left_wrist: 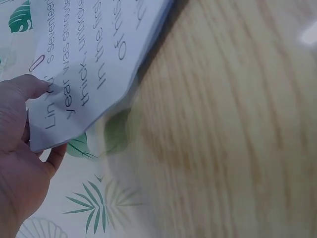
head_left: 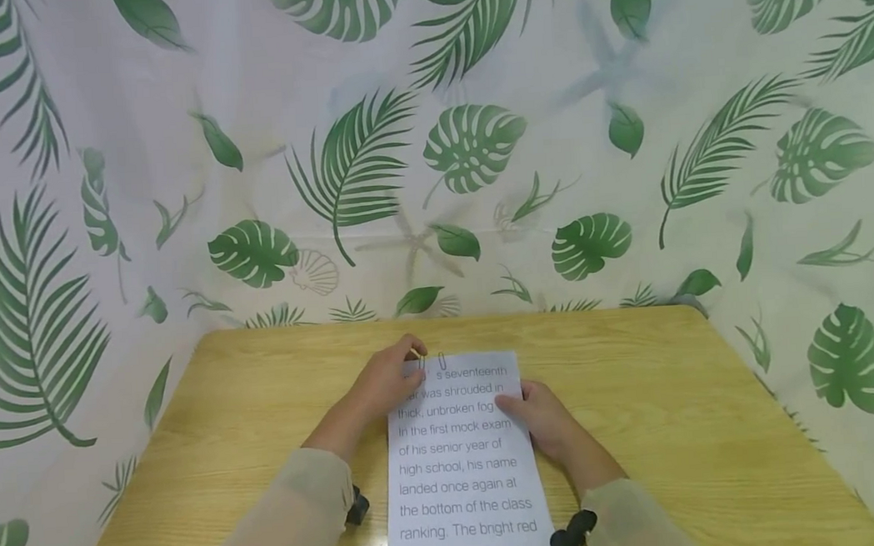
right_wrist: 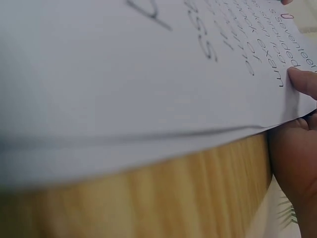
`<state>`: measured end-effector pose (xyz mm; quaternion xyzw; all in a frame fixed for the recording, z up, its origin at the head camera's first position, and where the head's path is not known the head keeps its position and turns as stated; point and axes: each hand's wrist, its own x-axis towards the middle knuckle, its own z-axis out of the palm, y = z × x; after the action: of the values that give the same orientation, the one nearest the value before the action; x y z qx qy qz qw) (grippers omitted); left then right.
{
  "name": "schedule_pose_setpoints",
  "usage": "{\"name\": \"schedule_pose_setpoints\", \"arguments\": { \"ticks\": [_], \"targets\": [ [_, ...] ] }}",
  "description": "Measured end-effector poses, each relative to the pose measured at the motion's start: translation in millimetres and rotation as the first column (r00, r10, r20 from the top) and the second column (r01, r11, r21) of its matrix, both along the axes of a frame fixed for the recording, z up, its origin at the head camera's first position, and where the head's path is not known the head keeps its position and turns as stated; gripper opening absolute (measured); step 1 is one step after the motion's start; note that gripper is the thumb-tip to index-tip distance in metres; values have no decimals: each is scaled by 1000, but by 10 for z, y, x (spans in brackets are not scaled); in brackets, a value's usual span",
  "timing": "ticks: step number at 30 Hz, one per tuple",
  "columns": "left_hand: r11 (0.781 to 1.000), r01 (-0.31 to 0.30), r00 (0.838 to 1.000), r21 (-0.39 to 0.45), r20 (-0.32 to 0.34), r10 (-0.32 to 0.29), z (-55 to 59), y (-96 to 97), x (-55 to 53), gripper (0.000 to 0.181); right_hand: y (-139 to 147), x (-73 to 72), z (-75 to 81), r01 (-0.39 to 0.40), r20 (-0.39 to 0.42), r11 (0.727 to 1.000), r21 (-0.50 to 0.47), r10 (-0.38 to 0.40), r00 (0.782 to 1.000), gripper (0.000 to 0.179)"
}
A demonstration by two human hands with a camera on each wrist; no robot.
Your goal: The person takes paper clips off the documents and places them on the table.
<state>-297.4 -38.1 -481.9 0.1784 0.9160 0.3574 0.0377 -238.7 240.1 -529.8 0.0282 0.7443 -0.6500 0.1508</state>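
Printed paper sheets [head_left: 457,472] with large black text are held up over the table, one edge showing behind another in the right wrist view. Two paper clips show at the top edge in the head view: one paper clip [head_left: 442,361] stands near the middle, the other [head_left: 422,362] beside the left fingers. My left hand [head_left: 384,382] pinches the top left corner, thumb on the text and fingers behind, as the left wrist view also shows. On the right edge, my right hand [head_left: 549,421] grips the sheets, its thumb [right_wrist: 303,82] on the front.
A light wooden table [head_left: 642,427] lies beneath the hands. Behind and at both sides hangs a white curtain [head_left: 510,243] printed with green leaves. Dark bands [head_left: 573,537] sit at both wrists, over beige sleeves [head_left: 287,516].
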Motion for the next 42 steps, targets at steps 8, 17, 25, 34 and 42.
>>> {"name": "schedule_pose_setpoints", "arguments": {
  "ticks": [8, 17, 25, 34, 42],
  "targets": [
    [999, -18, 1000, 40, -10, 18, 60, -11, 14, 36, -3, 32, 25, 15, -31, 1000, 11, -14, 999, 35],
    [1000, -12, 999, 9, -46, 13, 80, -27, -3, 36, -15, 32, -4, 34, -35, 999, 9, -34, 999, 37],
    [998, -60, 997, -13, -39, 59, 138, -75, 9, 36, -13, 21, -30, 47, -30, 999, 14, -46, 998, 36],
    [998, -51, 991, -46, -123, 45, 269, -217, 61, 38, 1, 60, -24, 54, -16, 999, 1, -54, 998, 35],
    [996, -44, 974, -77, -226, 25, 220, -363, 53, 33, 12, 78, -8, 39, -31, 999, -3, -39, 999, 37]
  ]
}}
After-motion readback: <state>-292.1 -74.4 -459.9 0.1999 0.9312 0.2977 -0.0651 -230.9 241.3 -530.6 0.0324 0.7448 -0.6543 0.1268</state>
